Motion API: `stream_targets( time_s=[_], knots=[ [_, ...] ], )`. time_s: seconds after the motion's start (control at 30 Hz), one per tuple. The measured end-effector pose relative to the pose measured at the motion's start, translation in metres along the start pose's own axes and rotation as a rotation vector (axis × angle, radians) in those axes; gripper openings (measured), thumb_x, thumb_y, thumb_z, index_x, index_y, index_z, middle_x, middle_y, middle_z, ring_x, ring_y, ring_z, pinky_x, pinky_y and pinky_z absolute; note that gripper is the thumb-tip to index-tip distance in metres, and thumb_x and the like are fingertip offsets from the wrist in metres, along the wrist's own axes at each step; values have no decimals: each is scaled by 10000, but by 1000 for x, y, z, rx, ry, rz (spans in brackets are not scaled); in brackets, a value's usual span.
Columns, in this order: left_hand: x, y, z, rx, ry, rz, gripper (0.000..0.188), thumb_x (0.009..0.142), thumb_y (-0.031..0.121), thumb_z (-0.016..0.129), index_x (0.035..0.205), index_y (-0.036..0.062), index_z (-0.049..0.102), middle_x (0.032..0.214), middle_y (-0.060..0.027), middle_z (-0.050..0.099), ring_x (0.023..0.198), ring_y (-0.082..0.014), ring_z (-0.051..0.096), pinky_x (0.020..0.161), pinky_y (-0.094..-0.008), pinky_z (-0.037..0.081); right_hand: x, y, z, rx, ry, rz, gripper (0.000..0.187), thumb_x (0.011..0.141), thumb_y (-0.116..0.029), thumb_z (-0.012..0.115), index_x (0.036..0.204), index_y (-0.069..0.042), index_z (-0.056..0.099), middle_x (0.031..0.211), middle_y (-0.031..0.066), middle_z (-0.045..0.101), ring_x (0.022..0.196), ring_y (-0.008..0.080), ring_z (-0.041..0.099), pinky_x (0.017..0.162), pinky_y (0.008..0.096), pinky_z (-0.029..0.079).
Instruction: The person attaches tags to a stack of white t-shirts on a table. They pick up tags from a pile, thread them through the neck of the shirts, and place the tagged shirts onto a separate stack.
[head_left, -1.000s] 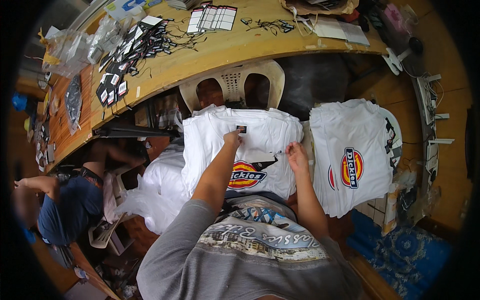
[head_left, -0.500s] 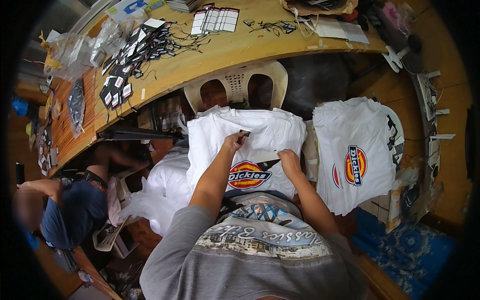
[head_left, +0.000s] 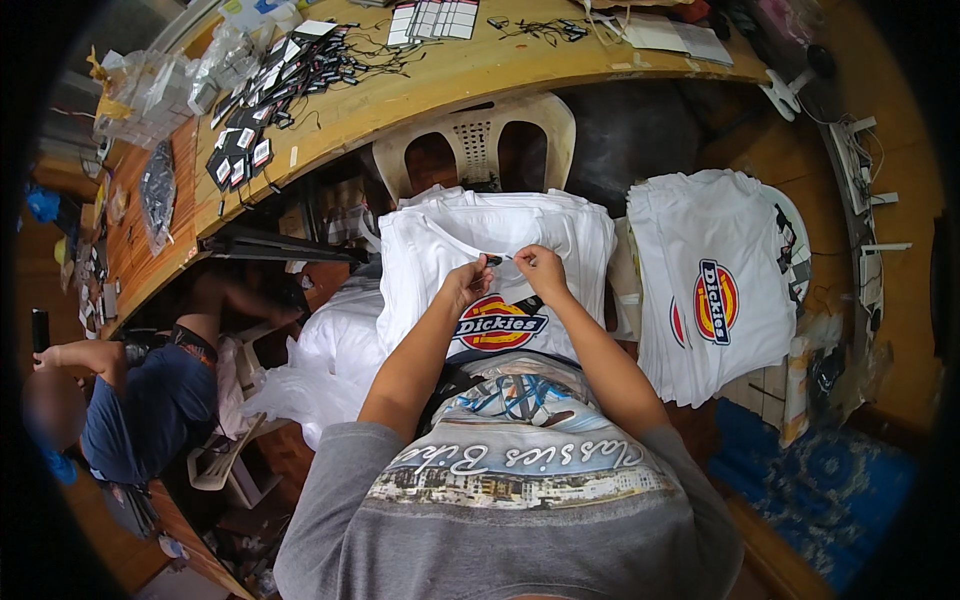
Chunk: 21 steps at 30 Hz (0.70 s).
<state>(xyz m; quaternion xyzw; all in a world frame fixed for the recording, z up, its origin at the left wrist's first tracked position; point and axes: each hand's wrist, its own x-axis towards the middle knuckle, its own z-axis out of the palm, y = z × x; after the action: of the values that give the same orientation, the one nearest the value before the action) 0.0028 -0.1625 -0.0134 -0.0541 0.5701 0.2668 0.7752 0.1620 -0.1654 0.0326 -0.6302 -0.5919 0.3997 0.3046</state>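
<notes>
A stack of white T-shirts (head_left: 410, 290) lies in front of me, with a red, yellow and blue logo print (head_left: 500, 324) on the top one. At its collar, my left hand (head_left: 466, 282) is closed in a pinch on the small black neck label (head_left: 493, 261). Just to the right, my right hand (head_left: 541, 272) has its fingertips pressed together close to that label. Below the right hand a black hang tag (head_left: 526, 304) shows in part against the shirt; its thin cord is too fine to trace into the fingers.
Beyond the stack is a beige plastic chair (head_left: 475, 145). A second pile of white T-shirts (head_left: 680, 290) lies to the right. The wooden table (head_left: 390, 105) carries many black tags (head_left: 285, 80). At left, white plastic-wrapped goods (head_left: 340, 340) lie near a seated person (head_left: 150, 400).
My right hand has moved left and up to the collar, bringing the hang tag nearer the label. My left hand keeps its pinch there. The view has shifted slightly.
</notes>
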Motion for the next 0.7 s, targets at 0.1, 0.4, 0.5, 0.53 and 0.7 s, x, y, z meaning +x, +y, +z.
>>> stream_targets(
  time_s=[0.1,0.4,0.5,0.53,0.7],
  knots=[
    [-1,-3,-3,-40,-25,12,228,689,284,571,665,63,520,585,-26,514,509,-125,485,421,-194,406,-3,-11,1,-150,-2,-16,75,635,-95,561,673,-31,552,637,80,546,579,188,525,529,270,406],
    [1,-10,-6,-75,-105,19,229,667,268,598,674,54,517,599,-35,512,521,-131,491,423,-194,418,-5,-4,11,-233,-27,-57,76,634,-89,548,688,-37,552,644,83,535,578,200,523,531,284,404],
    [0,-13,-3,-62,-117,17,218,666,259,601,681,58,517,603,-30,512,528,-123,491,430,-189,420,-4,9,26,-75,-34,9,112,644,-96,560,729,-22,559,592,65,529,513,160,501,491,263,393],
    [-3,-14,-1,-59,-117,13,212,669,254,599,683,59,517,604,-29,513,530,-119,491,434,-186,420,-4,15,32,28,-12,35,128,651,-104,568,745,-18,563,577,52,527,488,141,485,469,252,383],
    [-5,-16,0,-86,-125,36,183,680,234,591,697,67,518,608,-17,515,540,-96,489,452,-169,416,-13,3,33,511,-128,537,195,674,-155,593,820,-28,567,607,-1,526,456,63,397,416,194,319]
  ],
)
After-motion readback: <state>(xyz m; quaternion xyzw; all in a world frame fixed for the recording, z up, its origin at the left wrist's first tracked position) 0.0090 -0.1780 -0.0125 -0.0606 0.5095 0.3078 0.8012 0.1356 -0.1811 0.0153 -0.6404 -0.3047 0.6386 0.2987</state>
